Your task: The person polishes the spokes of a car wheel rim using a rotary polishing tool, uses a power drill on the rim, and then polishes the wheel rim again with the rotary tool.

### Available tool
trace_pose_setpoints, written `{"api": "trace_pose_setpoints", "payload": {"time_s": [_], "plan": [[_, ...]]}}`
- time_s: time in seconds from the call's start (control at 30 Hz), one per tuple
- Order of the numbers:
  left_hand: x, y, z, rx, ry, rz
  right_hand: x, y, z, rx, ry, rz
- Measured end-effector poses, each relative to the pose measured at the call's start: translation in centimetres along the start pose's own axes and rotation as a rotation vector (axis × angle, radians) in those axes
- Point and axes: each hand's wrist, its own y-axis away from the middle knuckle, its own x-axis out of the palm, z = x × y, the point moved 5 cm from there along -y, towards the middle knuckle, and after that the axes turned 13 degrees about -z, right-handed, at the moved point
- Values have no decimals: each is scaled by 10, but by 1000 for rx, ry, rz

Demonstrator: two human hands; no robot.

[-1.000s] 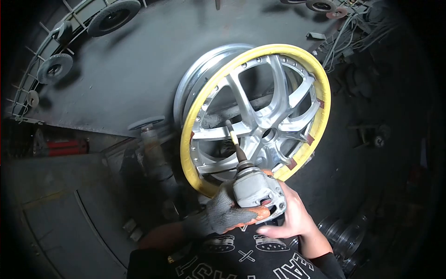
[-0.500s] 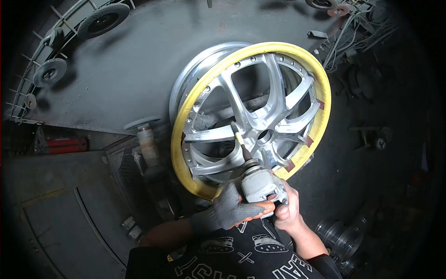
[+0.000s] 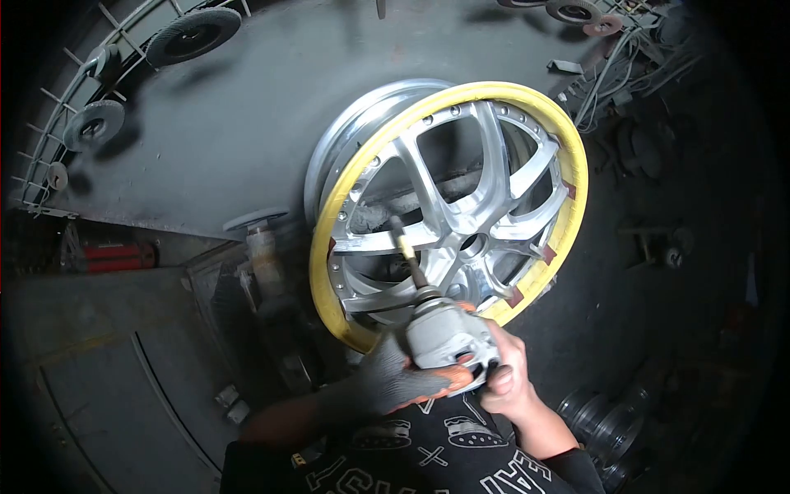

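A pale die grinder (image 3: 444, 334) with a slim shaft is gripped between my two hands. Its blurred tip (image 3: 398, 229) points up and left, over a spoke on the left side of the wheel. My left hand (image 3: 403, 379), in a grey and orange glove, wraps the grinder's body from the left. My bare right hand (image 3: 512, 375) closes around the rear of the tool; part of its grip is hidden. In front of me an alloy wheel (image 3: 471, 221) stands tilted, its rim covered in yellow tape (image 3: 578, 165). Whether the tip touches the spoke I cannot tell.
At the upper left, several abrasive discs (image 3: 94, 126) hang on a wire rack. Another tool with a disc (image 3: 262, 251) stands left of the wheel. Tangled cables (image 3: 601, 99) hang at the upper right. Dark round metal parts (image 3: 609, 424) lie at the lower right.
The grinder and both hands have moved a little to the left across the wheel, and the tip now points more leftward. Both hands keep their grip. The view has shifted slightly.
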Motion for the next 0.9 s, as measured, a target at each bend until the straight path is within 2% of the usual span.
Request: {"api": "trace_pose_setpoints", "payload": {"time_s": [0.07,0.1,0.4,0.53,0.6,0.67,0.77,0.9], "plan": [[5,-9,4,40,-24,-28,-9,3,-9,54,54,-46],[7,-16,15,-46,-2,6,-13,3,-9,60,65,-72],[-3,-20,31,-191,-115,91,-9,6,-17,90,41,-56],[-6,-1,12,-3,65,10,7,2,-7,63,58,29],[-18,9,7,-68,47,-19,18,-1,1,45,50,82],[-26,14,5,30,17,28,27,-4,5,21,45,124],[-25,16,-1,9,55,-22,28,-4,6,-38,15,129],[-9,8,-5,-39,15,13,11,-2,-1,-60,24,25]]}}
